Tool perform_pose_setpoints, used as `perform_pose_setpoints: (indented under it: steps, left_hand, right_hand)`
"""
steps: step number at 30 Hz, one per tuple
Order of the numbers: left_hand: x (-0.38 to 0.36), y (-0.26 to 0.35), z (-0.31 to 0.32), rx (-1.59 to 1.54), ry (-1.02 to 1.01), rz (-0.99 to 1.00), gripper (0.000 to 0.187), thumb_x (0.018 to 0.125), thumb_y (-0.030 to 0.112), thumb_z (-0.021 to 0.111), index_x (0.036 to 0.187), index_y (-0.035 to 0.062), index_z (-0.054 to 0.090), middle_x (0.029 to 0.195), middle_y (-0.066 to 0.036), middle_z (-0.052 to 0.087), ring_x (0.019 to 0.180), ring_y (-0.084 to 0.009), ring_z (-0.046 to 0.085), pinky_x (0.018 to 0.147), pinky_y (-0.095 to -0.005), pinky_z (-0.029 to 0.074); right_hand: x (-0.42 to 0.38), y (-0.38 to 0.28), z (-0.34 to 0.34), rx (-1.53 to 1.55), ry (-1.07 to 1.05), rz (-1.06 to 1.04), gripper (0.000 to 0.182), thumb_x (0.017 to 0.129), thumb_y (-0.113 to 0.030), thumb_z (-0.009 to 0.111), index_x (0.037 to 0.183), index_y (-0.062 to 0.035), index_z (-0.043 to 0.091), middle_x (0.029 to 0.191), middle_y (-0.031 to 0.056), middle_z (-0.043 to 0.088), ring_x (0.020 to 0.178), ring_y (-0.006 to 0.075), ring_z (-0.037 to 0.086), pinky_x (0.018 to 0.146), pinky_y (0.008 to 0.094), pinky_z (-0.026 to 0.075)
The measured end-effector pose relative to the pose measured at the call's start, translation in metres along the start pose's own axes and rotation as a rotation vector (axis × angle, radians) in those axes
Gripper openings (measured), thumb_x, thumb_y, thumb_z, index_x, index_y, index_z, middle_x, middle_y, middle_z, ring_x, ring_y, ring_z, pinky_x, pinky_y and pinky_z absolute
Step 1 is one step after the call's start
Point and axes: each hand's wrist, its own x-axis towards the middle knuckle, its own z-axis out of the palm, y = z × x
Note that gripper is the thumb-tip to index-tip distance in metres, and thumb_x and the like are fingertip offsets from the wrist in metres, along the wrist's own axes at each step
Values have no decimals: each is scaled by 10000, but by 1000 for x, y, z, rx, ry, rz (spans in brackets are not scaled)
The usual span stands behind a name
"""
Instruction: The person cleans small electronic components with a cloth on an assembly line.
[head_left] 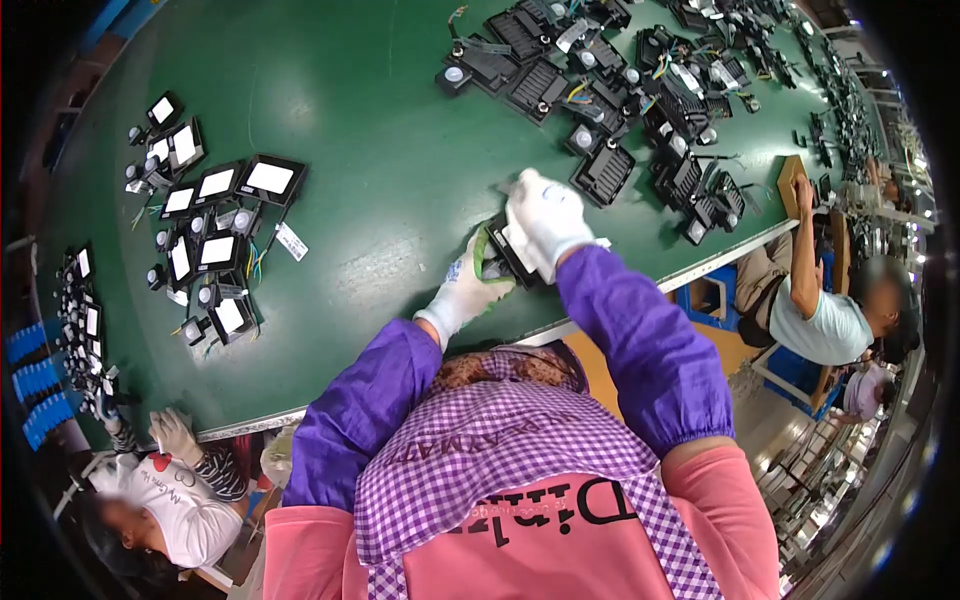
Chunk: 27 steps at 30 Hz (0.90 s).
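Observation:
Close to the table's front edge, my gloved left hand is closed around the side of a black floodlight. My gloved right hand is on top of the same floodlight, its fingers curled in a fist-like shape. Something white lies under the right hand against the lamp; whether it is a cloth or the lamp's own panel I cannot make out. Just beyond the right hand lies a finned floodlight with its back up. Both forearms wear purple sleeves.
Many floodlights with round sensors and loose wires lie at the upper right of the green table. Several with white panels up lie on the left. Co-workers sit at the lower left and right, near a cardboard box.

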Motion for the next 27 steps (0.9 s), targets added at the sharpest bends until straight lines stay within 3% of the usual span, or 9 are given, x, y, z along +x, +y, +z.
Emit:
perform_pose_setpoints:
  steps: [2,4,6,8,10,12,14,22,27]
  left_hand:
    - [11,-28,3,159,30,111,910,772,90,747,1521,107,230,1292,-129,573,1049,-203,610,726,-295,508]
    - [1,-18,2,111,3,88,919,769,92,747,1524,105,223,1296,-131,571,1045,-204,613,722,-297,512]
    - [-7,17,-3,-186,-51,-38,949,724,151,785,1504,43,258,1296,-192,577,1184,-284,575,984,-366,469]
    - [-11,29,-6,-113,-48,-66,946,726,156,785,1503,44,257,1287,-179,590,1173,-282,582,978,-368,475]
    - [-3,8,-1,-49,-12,-10,951,718,165,796,1500,53,266,1273,-176,598,1167,-291,584,974,-365,473]
    - [-8,31,-9,92,-69,-48,946,748,112,776,1521,88,231,1310,-129,555,1198,-217,542,1008,-328,446]
    - [-2,12,-8,51,-38,47,914,746,144,781,1502,87,271,1294,-134,559,1129,-205,575,913,-331,508]
    - [-3,-3,1,-18,8,58,915,715,38,786,1486,72,293,1219,-98,600,981,-155,611,704,-290,543]
    - [1,1,-3,-209,-71,11,897,729,-43,752,1487,64,286,1202,-87,590,916,-144,603,689,-271,528]
  right_hand:
    - [-27,-33,3,-55,-166,-249,280,884,-312,558,966,-58,641,896,208,685,862,391,674,794,453,520]
    - [-20,-40,-10,40,-247,-55,255,820,-186,553,927,4,684,860,266,673,841,390,689,801,422,535]
    - [-13,-33,-30,430,-194,261,217,846,-168,526,865,2,659,838,235,680,825,366,689,769,433,527]
    - [13,22,28,153,138,-6,211,847,-164,528,905,-10,660,841,220,683,828,367,685,762,443,524]
    - [-3,-20,-17,11,-218,5,224,860,-218,559,981,-49,643,886,212,685,869,383,671,775,450,519]
    - [-25,-30,8,17,-88,-308,229,868,-234,555,949,-44,654,903,222,685,892,381,672,794,444,516]
    - [-5,-27,-5,119,-250,0,188,918,-231,537,963,-60,599,863,154,674,789,273,669,694,370,515]
    - [-74,1,6,81,12,-433,194,885,-224,576,1016,-81,557,920,166,614,836,371,629,741,472,510]
    - [-119,28,6,3,-192,-242,190,895,-228,575,990,-65,562,887,194,630,798,351,656,726,456,517]
